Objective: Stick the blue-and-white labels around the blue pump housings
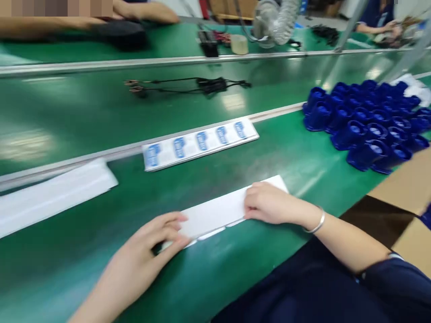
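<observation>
The white strip [215, 210] lies flat on the green table [289, 157], slanting from near left to far right, just in front of the person; the left hand [151, 242] pinches its near-left end, fingers on top and thumb closed against the edge; the right hand [269, 204] rests on its far-right part with the fingers bent down onto the card, though the blur hides whether the thumb clamps it from below; a silver bracelet [318, 222] sits on that wrist. Beyond the strip, near the metal rail, lies a sheet of blue labels [200, 143]; to the left, a second white strip [50, 195]; to the right, a heap of blue caps [370, 130] and, nearer, a cardboard box [407, 188]. On the belt behind the rail lies a black cable [202, 85]; across it, another person's arm [144, 11] rests on the far table.
</observation>
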`<state>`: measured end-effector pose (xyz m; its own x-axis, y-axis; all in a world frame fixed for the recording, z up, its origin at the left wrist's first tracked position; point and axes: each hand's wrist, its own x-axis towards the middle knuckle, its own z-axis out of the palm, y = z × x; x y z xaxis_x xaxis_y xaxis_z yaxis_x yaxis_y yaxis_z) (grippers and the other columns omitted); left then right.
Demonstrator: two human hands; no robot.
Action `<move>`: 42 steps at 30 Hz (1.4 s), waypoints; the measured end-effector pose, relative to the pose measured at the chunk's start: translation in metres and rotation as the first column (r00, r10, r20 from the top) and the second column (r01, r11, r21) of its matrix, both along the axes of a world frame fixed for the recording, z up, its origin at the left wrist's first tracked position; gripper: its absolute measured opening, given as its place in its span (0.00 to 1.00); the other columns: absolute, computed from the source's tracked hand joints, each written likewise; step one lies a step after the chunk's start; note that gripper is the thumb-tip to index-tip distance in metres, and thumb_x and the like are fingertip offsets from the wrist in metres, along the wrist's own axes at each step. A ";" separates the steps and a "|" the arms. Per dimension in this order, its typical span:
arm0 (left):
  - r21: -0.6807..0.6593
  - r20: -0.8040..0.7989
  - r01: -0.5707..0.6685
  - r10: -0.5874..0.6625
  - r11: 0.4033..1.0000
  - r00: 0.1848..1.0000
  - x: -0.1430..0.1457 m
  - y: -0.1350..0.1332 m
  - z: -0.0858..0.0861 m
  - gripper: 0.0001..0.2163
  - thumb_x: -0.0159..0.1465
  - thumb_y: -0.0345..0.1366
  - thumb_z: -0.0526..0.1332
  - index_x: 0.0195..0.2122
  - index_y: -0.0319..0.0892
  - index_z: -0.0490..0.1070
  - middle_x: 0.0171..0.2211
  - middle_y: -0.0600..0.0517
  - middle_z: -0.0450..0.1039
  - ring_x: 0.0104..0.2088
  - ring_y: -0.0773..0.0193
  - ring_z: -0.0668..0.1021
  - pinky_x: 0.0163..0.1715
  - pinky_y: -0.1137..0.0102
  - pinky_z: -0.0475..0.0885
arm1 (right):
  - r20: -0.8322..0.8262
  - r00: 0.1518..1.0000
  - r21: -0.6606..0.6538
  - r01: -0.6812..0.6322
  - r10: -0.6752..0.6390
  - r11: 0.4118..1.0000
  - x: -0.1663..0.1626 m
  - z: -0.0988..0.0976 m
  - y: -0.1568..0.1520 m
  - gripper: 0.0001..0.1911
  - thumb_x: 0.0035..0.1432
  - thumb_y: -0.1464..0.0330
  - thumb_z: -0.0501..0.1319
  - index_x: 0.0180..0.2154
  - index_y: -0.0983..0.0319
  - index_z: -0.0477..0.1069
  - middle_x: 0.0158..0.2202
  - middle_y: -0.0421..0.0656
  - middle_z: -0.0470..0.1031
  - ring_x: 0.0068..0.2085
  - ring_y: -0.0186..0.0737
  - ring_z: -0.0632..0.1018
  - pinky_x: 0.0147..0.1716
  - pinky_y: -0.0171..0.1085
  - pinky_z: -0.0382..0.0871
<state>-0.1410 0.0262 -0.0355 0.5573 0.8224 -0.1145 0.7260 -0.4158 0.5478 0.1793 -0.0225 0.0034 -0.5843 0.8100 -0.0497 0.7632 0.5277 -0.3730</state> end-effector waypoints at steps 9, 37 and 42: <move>-0.147 0.065 -0.073 0.083 0.986 0.994 0.021 -0.013 0.020 0.24 0.64 0.60 0.58 0.24 0.46 0.75 0.51 0.47 0.74 0.46 0.53 0.77 0.51 0.61 0.72 | -0.004 0.997 0.029 0.076 -0.076 0.997 -0.001 -0.020 -0.002 0.12 0.68 0.73 0.65 0.30 0.64 0.72 0.30 0.43 0.72 0.33 0.42 0.72 0.37 0.41 0.63; -0.081 -0.062 -0.072 0.067 0.994 0.996 0.010 -0.002 0.013 0.23 0.62 0.62 0.55 0.27 0.49 0.77 0.54 0.50 0.76 0.45 0.53 0.80 0.43 0.65 0.76 | -0.069 0.991 0.058 0.120 -0.116 0.991 0.049 -0.016 -0.011 0.10 0.67 0.74 0.66 0.31 0.65 0.71 0.32 0.43 0.70 0.36 0.43 0.71 0.40 0.40 0.66; -0.062 -0.063 -0.061 0.057 0.996 0.996 0.009 -0.001 0.011 0.24 0.61 0.63 0.55 0.26 0.49 0.77 0.53 0.49 0.76 0.46 0.52 0.81 0.43 0.65 0.76 | -0.186 0.976 -0.034 0.111 -0.115 0.993 0.057 -0.013 -0.010 0.08 0.66 0.75 0.67 0.33 0.64 0.71 0.34 0.43 0.72 0.37 0.42 0.72 0.40 0.38 0.66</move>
